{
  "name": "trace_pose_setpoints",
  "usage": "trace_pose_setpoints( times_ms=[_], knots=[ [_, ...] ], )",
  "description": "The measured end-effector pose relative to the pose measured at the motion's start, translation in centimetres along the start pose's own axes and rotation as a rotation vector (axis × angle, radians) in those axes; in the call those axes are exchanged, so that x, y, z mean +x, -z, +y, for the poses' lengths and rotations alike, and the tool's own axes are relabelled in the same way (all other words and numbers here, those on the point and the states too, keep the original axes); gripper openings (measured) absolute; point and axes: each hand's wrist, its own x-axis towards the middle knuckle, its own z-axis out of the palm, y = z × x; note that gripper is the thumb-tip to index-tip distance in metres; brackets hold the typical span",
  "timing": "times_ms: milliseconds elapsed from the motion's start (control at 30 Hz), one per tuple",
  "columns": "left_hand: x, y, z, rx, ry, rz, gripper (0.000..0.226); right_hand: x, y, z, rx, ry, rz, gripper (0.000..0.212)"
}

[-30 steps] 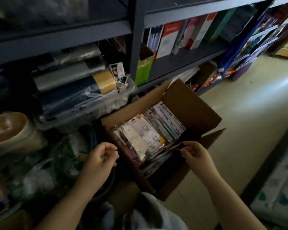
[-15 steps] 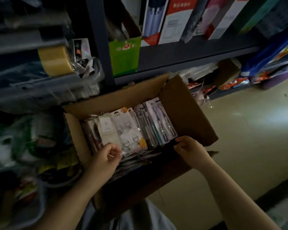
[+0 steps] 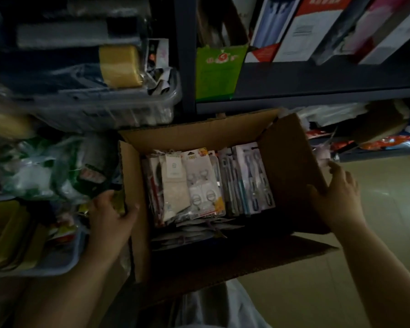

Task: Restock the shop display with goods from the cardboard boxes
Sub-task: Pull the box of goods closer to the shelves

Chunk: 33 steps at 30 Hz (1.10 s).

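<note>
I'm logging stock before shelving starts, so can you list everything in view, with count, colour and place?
box: one, brown cardboard, open, on the floor below the shelves.
toothbrush packs: several, pale with dark brushes, upright at the right in the box.
hook pack: one in front, white with orange corners, middle of the box.
beige pack: one, left in the box.
flat packs: several, dark, lying at the near side of the box.
green bag: one, beside the shelf post.
cartons: several, white, red and pink, on the upper shelf.
clear tub: one, holding dark rolls, upper left.
yellow roll: one, in the tub.
bagged goods: a heap, green and white, left.
left hand: grips the box's left wall.
right hand: holds the right flap.
</note>
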Motion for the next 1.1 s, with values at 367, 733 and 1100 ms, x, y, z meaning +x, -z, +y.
trace_pose_setpoints(
  times_ms=[367, 733, 1100],
  knots=[
    [1.5, -1.3, -0.5, 0.324, 0.155, -0.306, 0.046, 3.8, -3.3, -0.8, -0.237, -0.084, -0.278, 0.034],
    [2.0, 1.3, -0.1, 0.576, -0.028, -0.342, 0.043, 1.2, -0.4, -0.8, -0.316, 0.062, -0.29, 0.028],
    [0.0, 3.9, 1.8, 0.733, -0.288, -0.52, 0.038, -15.4, 3.1, 4.3, -0.177, -0.365, -0.328, 0.027]
  ],
)
